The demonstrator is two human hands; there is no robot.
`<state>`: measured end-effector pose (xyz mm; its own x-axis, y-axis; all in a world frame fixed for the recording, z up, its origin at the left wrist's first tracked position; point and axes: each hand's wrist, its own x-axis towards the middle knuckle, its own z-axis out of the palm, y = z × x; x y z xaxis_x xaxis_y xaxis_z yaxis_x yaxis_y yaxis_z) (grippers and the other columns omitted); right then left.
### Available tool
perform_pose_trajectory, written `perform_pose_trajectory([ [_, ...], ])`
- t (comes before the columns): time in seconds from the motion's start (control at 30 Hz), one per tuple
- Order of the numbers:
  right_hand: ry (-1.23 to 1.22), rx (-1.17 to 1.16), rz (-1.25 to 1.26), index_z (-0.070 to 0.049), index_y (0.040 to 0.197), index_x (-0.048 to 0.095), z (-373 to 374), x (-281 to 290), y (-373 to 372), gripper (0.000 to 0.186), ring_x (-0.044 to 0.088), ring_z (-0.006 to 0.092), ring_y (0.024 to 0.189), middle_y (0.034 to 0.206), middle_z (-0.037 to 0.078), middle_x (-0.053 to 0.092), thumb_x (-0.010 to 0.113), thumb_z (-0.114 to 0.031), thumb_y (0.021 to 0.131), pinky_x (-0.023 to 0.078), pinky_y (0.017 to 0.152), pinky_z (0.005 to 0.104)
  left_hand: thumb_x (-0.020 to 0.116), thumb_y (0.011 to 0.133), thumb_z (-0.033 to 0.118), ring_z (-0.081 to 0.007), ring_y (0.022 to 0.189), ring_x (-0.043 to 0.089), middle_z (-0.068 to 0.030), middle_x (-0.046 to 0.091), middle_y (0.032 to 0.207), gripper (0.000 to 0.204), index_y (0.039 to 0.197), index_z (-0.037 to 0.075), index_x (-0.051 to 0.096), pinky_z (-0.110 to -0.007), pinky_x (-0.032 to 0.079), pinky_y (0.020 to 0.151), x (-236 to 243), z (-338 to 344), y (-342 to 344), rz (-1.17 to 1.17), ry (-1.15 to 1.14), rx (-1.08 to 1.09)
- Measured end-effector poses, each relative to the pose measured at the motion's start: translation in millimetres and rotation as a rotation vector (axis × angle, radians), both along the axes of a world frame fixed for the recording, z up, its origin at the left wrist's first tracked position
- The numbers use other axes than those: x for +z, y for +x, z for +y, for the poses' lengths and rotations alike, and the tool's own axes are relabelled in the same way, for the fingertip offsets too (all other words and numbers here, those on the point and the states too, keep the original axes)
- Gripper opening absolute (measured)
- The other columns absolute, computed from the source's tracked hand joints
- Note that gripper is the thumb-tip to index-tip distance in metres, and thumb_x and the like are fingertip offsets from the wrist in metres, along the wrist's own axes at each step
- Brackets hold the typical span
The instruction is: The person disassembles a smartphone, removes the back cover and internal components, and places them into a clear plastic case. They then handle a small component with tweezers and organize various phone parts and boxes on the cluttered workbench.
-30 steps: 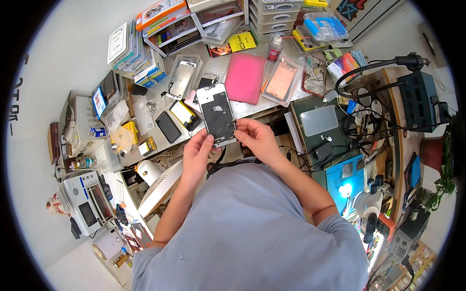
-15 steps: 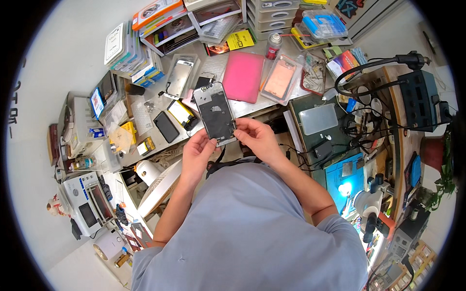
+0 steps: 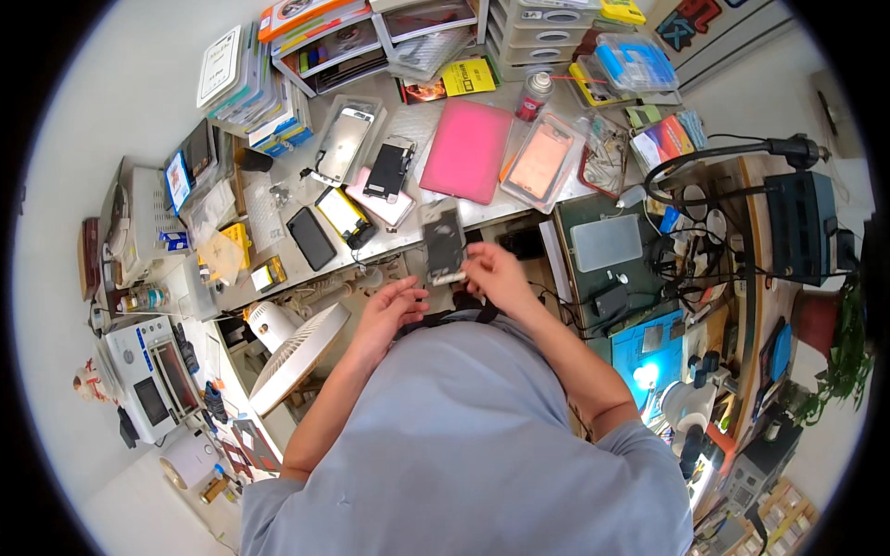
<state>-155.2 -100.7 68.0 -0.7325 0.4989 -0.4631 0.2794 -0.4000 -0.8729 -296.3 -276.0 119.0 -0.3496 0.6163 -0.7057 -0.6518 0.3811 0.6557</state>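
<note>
My right hand pinches the lower right corner of a phone screen assembly, whose dark back with a light metal edge faces up. The assembly hangs slightly blurred over the front edge of the workbench. To its lower left, my left hand is apart from it, fingers loosely bent and holding nothing. On the bench beyond lie a dark phone part on a pale pink phone, a yellow-and-black battery-like piece and a black phone.
A pink rectangular case lies behind the assembly, beside a clear box holding a peach-coloured phone piece. A spray can stands farther back. A white fan is left of my left arm; a lit blue mat is at right.
My left hand has let go of the screen assembly and moved away from it. My right hand keeps hold while the assembly has shifted lower and right, uncovering the dark part behind.
</note>
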Motion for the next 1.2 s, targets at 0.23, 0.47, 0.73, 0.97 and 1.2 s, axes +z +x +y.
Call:
perform_pose_trajectory([
  [0.23,0.313,-0.194,-0.086,0.006,0.11,0.058,76,-23,-49,0.03,0.063,0.0127,0.063,0.078,0.008,0.067,0.061,-0.018,0.093,0.049,0.058,0.0267,0.055,0.097,0.015,-0.0128,0.089,0.062,-0.0075,0.064,0.104,0.033,0.126,-0.001,0.054,-0.025,0.051,0.079,-11,-18,-3,0.071,-0.04,-0.045],
  [0.47,0.401,0.144,-0.225,-0.002,0.104,0.066,38,-68,-70,0.03,0.066,0.0172,0.059,0.071,0.008,0.07,0.058,-0.028,0.09,0.051,0.06,0.0307,0.056,0.098,0.017,-0.0089,0.077,0.059,-0.0035,0.065,0.086,0.023,0.113,0.001,0.062,-0.024,0.05,0.072,-6,-40,-3,0.232,-0.068,-0.156],
  [0.73,0.246,0.059,-0.213,0.006,0.105,0.064,30,-55,-172,0.037,0.061,0.0156,0.047,0.064,0.01,0.067,0.059,-0.028,0.089,0.048,0.048,0.0292,0.042,0.104,0.032,-0.0077,0.071,0.057,-0.0026,0.065,0.081,0.04,0.118,0.0,0.061,-0.022,0.048,0.068,0,-65,-6,0.219,-0.081,0.078],
  [0.97,0.241,-0.022,-0.201,0.002,0.094,0.066,25,-73,-193,0.028,0.055,0.0092,0.048,0.064,0.004,0.064,0.066,-0.025,0.088,0.044,0.046,0.0243,0.045,0.103,0.029,-0.0083,0.075,0.057,-0.0035,0.066,0.089,0.037,0.123,0.001,0.059,-0.023,0.048,0.071,-2,-74,-4,0.207,-0.107,0.174],
  [1.2,0.424,-0.212,-0.021,0.0,0.095,0.069,15,-84,-173,0.027,0.061,0.0154,0.063,0.078,0.01,0.069,0.069,-0.024,0.083,0.047,0.056,0.0293,0.046,0.103,0.027,-0.0093,0.078,0.059,-0.0046,0.065,0.095,0.034,0.125,0.003,0.057,-0.024,0.049,0.073,-2,-71,-8,0.228,-0.087,0.16],
])
